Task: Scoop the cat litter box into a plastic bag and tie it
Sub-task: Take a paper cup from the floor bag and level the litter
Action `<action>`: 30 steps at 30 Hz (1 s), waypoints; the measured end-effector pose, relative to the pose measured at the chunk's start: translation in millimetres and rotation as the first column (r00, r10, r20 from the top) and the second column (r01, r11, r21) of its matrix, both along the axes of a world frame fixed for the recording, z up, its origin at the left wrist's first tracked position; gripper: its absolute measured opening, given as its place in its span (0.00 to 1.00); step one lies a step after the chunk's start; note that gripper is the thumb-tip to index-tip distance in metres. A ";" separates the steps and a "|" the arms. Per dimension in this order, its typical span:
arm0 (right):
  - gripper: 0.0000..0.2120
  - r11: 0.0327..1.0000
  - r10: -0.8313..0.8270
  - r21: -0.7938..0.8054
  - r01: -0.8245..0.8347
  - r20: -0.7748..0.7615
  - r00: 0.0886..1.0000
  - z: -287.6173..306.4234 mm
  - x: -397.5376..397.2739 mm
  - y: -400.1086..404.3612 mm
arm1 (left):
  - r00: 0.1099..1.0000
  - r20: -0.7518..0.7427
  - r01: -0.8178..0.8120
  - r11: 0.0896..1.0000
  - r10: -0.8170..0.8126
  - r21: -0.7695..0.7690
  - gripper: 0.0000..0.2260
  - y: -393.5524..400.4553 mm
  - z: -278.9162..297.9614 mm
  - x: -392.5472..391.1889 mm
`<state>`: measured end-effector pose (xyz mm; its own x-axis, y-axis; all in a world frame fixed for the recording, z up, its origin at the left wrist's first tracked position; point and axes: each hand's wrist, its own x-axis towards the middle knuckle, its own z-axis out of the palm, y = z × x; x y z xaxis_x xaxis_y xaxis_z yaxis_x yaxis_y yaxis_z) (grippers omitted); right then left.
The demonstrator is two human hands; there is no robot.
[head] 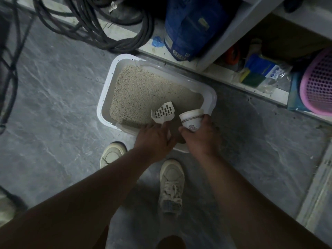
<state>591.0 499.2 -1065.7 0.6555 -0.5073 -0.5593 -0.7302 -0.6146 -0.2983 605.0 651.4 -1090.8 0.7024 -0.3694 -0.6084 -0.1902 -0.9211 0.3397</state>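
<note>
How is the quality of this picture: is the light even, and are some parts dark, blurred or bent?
Head view: light is dim and uneven; the litter box is brightest, the forearms and bottom edge fall into shadow. The slotted scoop and paper cup are fairly sharp; the cables at top left look soft. Wide-angle bending curves the shelf edge.

A white rectangular litter box (105,97) sits on the floor just beyond both hands, filled with pale beige granules. A white slotted scoop (162,113) stands tilted at its near end, just past the left hand (154,139). The right hand (199,135) grips a patterned paper cup (191,120), tipped toward the box.
</note>
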 end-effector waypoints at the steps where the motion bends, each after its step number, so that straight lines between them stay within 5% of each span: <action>1: 0.37 1.000 0.005 -0.011 -0.005 0.004 1.000 -0.4 -1.5 -1.1 | 1.000 0.001 0.025 1.000 -0.025 0.016 0.33 2.5 -1.5 -1.2; 9: 0.37 1.000 0.005 -0.001 -0.005 0.008 1.000 8.7 -3.1 -1.5 | 0.999 -0.036 0.040 0.997 -0.037 0.059 0.28 19.1 -0.6 -14.8; 18: 0.37 0.978 0.178 0.108 -0.181 0.039 0.983 73.9 -2.4 19.0 | 0.974 -0.036 -0.225 0.974 0.226 0.029 0.26 44.1 84.8 -26.7; 30: 0.38 0.831 0.478 0.217 -0.513 0.195 0.857 155.6 -4.3 118.4 | 0.754 0.017 -0.656 0.754 0.657 -0.045 0.29 140.0 187.9 -96.6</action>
<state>586.7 617.6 -910.1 0.8541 0.0516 -0.5175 -0.2931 -0.7742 -0.5610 508.5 791.4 -902.9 0.7975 0.1690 -0.5792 0.4461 -0.8115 0.3774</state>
